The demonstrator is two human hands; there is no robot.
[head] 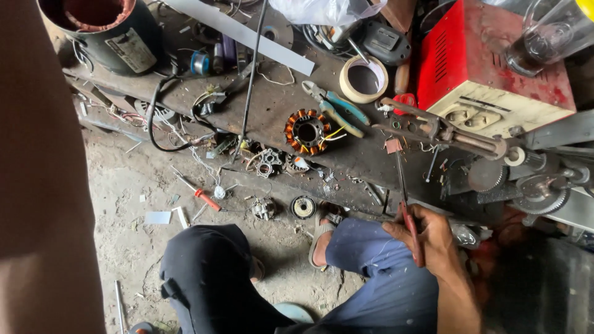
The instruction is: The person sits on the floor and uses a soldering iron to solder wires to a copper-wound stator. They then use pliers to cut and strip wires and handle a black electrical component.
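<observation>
My right hand (430,238) is closed around the red handle of a slim tool (409,230). Its thin dark shaft runs up to a small square tip (393,146) on the dark workbench (272,105). The hand hovers over my blue-trousered knee (371,260), close to the bench's front edge. A round stator with copper windings (306,131) lies on the bench to the left of the tool tip, and teal-handled pliers (339,110) lie just beyond it. My left hand is out of view.
A red and cream metal box (482,62) with a glass (544,37) on it stands back right. Geared parts (538,188) sit at the right. A tape roll (364,79), a black motor housing (105,31) and a red-handled screwdriver (205,198) are around. A blurred brown surface (43,185) fills the left.
</observation>
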